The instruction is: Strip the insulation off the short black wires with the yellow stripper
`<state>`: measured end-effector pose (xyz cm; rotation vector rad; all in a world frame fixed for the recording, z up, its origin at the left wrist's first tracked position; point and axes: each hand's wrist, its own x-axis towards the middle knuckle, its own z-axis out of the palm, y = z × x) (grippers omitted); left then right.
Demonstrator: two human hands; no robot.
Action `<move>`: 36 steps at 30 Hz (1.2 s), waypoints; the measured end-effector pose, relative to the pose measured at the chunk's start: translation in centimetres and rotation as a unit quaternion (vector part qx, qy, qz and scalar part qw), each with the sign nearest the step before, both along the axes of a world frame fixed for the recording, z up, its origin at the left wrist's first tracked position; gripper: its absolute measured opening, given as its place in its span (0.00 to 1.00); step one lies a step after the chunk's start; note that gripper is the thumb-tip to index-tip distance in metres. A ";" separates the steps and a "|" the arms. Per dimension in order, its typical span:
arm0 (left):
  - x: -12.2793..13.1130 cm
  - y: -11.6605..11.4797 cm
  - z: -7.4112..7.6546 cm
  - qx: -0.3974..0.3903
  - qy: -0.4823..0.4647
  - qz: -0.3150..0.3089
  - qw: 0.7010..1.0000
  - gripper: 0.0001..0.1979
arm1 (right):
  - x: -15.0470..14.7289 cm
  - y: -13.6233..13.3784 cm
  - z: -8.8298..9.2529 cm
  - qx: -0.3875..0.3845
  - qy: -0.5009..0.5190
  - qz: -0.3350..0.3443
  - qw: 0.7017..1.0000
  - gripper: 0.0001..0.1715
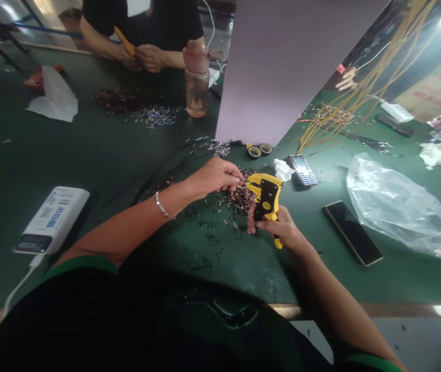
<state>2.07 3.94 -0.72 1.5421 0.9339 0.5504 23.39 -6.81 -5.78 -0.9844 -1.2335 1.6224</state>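
In my right hand [278, 225] is a yellow and black wire stripper [267, 195], fingers wrapped round its handles, jaws pointing up and left. My left hand [220, 174] pinches the end of a thin wire [244, 181] right at the jaws; most of that wire is hidden by the fingers. Under the tool and fingertips lies a pile of short copper-ended wire pieces [239, 199]. Dark bits of stripped insulation [207, 261] are scattered on the green table [127, 227] nearer to me. Behind my left hand sits a small heap of silvery terminals [220, 149].
A white power bank [55, 219] with a cable lies left. To the right are a smartphone [352, 232], a clear plastic bag [402, 201] and a keypad phone [303, 170]. Tape rolls [259, 150], a grey upright panel [278, 67] and a bottle [197, 82] stand beyond; a co-worker [142, 36] sits opposite.
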 end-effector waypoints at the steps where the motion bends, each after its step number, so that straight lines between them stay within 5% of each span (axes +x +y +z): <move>1: 0.0 0.0 -0.1 0.006 0.000 -0.003 1.000 0.07 | 0.0 0.0 0.0 -0.001 -0.001 0.001 1.000 0.15; 26: -0.1 0.9 -0.5 0.040 -0.002 0.006 0.999 0.10 | -1.4 0.0 -0.4 -0.009 -0.040 -0.047 0.998 0.10; 36: -0.6 2.6 -2.1 0.052 0.013 0.027 0.998 0.06 | -2.3 0.3 0.1 -0.007 -0.071 -0.063 0.995 0.10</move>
